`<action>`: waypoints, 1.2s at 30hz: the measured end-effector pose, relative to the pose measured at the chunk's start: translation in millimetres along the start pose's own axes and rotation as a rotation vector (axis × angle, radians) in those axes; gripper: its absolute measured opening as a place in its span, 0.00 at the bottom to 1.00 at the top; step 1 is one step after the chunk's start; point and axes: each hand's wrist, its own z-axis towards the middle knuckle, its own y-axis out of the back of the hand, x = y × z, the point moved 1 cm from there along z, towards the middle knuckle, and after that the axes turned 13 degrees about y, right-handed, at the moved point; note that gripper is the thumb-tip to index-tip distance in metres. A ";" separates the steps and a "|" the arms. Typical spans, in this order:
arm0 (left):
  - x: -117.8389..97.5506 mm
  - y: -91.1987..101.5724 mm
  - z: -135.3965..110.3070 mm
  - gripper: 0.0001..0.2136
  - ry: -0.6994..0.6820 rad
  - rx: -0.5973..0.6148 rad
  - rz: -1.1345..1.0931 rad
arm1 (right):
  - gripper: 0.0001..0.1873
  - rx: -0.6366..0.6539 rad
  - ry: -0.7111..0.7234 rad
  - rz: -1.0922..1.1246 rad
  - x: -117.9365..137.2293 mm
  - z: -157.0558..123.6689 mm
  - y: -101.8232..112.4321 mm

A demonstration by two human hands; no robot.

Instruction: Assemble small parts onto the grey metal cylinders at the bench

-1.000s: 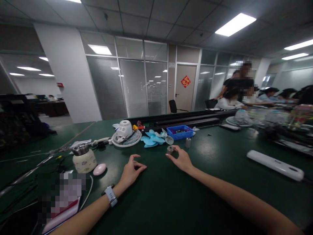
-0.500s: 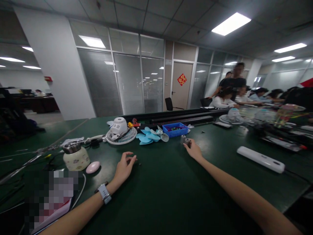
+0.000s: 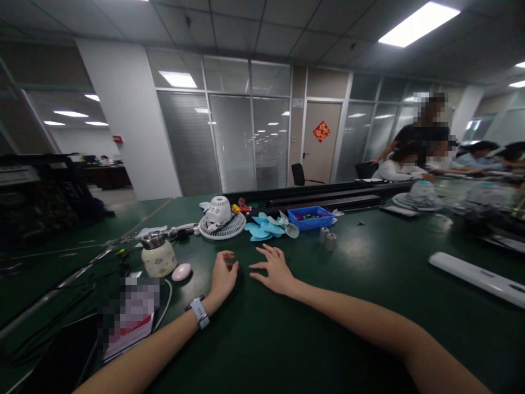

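My right hand (image 3: 275, 269) is over the green table, fingers spread and holding nothing, pointing toward my left hand. My left hand (image 3: 224, 278), with a watch (image 3: 198, 312) on the wrist, has loosely curved fingers and a gap between thumb and forefinger. A small dark reddish patch shows by its thumb, too small to name. Two short silver metal cylinders (image 3: 330, 242) stand upright, side by side, beyond my right hand. Behind the hands lie light-blue fan blades (image 3: 264, 226) and a white fan head on its round grille (image 3: 223, 227).
A blue tray (image 3: 310, 220) of small parts sits before black rails. To the left are a cream bottle (image 3: 159, 260), a pink oval object (image 3: 181, 272), cables and papers. A white power strip (image 3: 478, 278) lies right. Several people are at the far right.
My right hand has let go of the metal cylinder, leaving it standing beside the other, and has moved left toward my left hand. The whole view has shifted right in the frame.
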 end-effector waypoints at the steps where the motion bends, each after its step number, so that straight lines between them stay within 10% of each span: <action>1: 0.8 -0.4 0.2 0.15 -0.011 -0.001 0.004 | 0.14 0.000 -0.012 0.010 0.7 3.3 -3.9; 7: 6.4 -0.4 3.2 0.15 -0.021 0.015 0.042 | 0.09 -0.105 -0.016 -0.039 -32.7 -4.7 21.6; 16: 6.0 -0.9 3.0 0.15 -0.038 0.023 0.069 | 0.16 -0.365 -0.413 -0.452 -170.6 -83.1 126.8; 22: 6.0 -0.5 2.1 0.16 -0.045 0.019 0.074 | 0.18 -0.180 -0.511 -0.404 -182.1 -102.2 118.0; 36: -3.0 -1.1 -9.1 0.14 -0.034 0.090 0.021 | 0.27 -0.249 -0.587 -0.238 -174.7 -119.0 87.8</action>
